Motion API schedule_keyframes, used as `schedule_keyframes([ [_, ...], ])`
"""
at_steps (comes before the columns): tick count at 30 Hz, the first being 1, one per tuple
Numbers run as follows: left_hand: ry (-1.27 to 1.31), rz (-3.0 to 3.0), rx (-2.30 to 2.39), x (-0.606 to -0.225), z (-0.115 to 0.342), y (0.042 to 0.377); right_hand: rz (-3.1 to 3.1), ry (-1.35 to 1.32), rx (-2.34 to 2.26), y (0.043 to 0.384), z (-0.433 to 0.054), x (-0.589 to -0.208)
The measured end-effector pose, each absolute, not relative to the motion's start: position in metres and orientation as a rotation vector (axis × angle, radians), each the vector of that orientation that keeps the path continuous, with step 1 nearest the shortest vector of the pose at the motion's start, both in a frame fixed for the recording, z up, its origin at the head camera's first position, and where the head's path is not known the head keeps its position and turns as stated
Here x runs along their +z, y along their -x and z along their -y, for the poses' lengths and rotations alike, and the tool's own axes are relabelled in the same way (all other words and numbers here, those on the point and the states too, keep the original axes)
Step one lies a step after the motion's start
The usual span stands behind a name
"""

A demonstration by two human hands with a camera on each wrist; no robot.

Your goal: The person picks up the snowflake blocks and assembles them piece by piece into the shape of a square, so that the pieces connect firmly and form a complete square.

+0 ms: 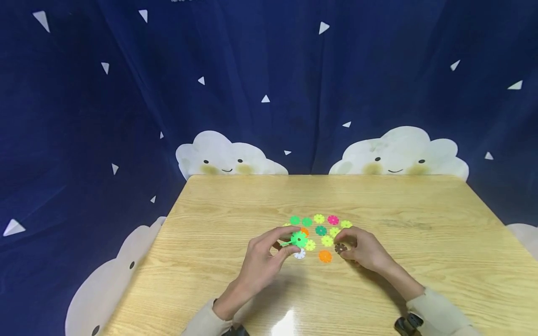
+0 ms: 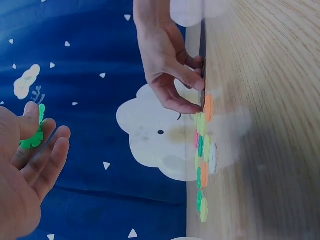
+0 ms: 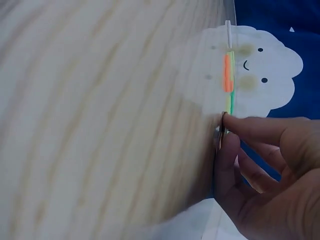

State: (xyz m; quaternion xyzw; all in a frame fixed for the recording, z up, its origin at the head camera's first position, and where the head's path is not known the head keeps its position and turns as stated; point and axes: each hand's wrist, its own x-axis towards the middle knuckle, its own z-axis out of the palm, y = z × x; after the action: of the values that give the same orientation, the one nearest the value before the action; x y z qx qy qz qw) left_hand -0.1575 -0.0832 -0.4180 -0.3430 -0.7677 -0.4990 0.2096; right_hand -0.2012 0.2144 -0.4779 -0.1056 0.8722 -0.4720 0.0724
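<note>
My left hand (image 1: 262,259) is raised over the table and pinches a bright green notched plastic disc (image 1: 299,239) between thumb and fingers. A second green disc (image 1: 286,243), seen nearly edge-on, sticks out from it toward the palm. In the left wrist view, parts of this green piece (image 2: 33,140) show behind the thumb. Lower down, my right hand (image 1: 365,249) holds a brown notched disc (image 1: 341,248) by its edge, close to the tabletop. The right wrist view shows that brown disc (image 3: 223,125) edge-on between thumb and fingertip.
Several flat notched discs lie between and beyond the hands, among them a pink disc (image 1: 333,220), an orange disc (image 1: 325,256), a white disc (image 1: 300,254) and a dark green disc (image 1: 321,230). The wooden table (image 1: 201,261) meets a blue curtain (image 1: 235,60) behind.
</note>
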Motion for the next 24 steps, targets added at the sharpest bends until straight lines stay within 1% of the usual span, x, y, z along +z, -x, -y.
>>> schedule_keyframes([
  [6,0.961,2.144,-1.394,-0.4151,0.0812,0.1561,-2.677,0.393,-1.361,0.2022,-0.2155,-0.4784],
  [11,0.97,2.135,-1.382,-0.4147,0.08,0.1566,-2.591,0.46,-1.408,0.2035,-0.2172,-0.4768],
  [18,0.974,2.138,-1.38,-0.4157,0.0786,0.1566,-2.552,0.326,-1.381,0.2009,-0.218,-0.4757],
  [24,0.988,2.127,-1.355,-0.4145,0.0765,0.1575,-2.579,0.321,-1.344,0.1987,-0.2226,-0.4736],
])
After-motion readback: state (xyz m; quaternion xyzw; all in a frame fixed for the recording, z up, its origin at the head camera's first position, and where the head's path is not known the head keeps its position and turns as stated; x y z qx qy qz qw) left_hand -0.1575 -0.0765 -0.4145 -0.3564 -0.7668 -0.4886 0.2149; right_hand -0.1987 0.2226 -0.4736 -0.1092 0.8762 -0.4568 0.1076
